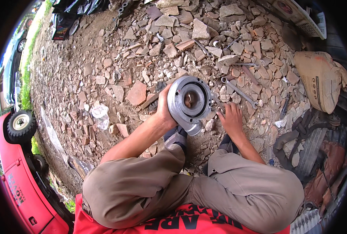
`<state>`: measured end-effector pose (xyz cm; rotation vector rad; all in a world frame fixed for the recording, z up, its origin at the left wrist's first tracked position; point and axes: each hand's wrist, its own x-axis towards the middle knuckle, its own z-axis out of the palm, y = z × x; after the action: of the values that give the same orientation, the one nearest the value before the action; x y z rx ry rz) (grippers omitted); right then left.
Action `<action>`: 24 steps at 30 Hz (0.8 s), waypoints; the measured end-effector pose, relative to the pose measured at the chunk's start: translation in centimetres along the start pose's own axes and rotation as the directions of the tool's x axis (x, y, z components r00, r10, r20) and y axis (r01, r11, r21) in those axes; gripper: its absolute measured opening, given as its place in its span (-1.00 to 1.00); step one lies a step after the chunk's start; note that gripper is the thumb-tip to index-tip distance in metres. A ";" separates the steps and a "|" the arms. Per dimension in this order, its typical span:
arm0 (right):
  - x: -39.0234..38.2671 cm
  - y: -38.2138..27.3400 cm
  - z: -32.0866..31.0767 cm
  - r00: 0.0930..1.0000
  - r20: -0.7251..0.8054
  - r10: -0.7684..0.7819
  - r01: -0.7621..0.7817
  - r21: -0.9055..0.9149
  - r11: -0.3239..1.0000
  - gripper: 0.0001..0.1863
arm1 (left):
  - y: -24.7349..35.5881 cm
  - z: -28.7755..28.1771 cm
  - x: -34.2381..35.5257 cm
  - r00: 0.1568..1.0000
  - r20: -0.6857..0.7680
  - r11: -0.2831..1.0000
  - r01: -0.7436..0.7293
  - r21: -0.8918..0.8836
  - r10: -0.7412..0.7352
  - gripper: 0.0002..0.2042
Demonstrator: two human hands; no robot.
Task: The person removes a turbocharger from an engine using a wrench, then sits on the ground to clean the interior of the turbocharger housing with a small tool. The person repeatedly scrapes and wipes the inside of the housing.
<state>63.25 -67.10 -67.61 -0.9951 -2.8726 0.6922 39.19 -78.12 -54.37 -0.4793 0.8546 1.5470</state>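
My left hand [165, 109] grips the left side of a round, silver metal housing [201, 111] and holds it up above my feet. It has a wide central bore, a dark ring groove, small bolt holes round its rim and a short rounded spout at the bottom. Just to the right, my right hand [232, 119] has its fingers bent toward the housing, apart from its main body. A thin grey piece [219, 103] shows at its fingertips; its kind is too unclear to name. A combination wrench [239, 93] lies on the stones beyond that hand.
Broken stone and tile rubble [138, 93] covers the ground. More tools [202, 47] lie at the far side. To the right are a brown paper sack [317, 80] and a dark hose [284, 142]. A red vehicle [23, 179] stands at the left.
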 end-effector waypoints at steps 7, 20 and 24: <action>0.0 0.0 0.2 0.986 0.122 0.114 -0.122 0.066 0.990 -0.64 | 0.4 -0.6 -0.2 0.998 0.058 1.000 0.003 -0.018 -0.002 -0.62; 3.2 -3.0 -10.4 0.962 -0.084 0.260 -0.153 0.625 0.766 -0.73 | 0.7 -1.7 0.0 0.982 0.179 0.998 0.060 0.021 -0.062 -0.48; 2.1 -8.7 -14.4 0.984 -0.142 -0.111 0.178 0.669 0.721 -0.79 | 0.1 0.0 0.0 0.997 0.060 0.999 0.037 0.022 -0.038 -0.49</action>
<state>58.83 -66.16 -51.24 -0.6461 -2.2435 1.4821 39.07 -78.13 -54.34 -0.4295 0.8100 1.5098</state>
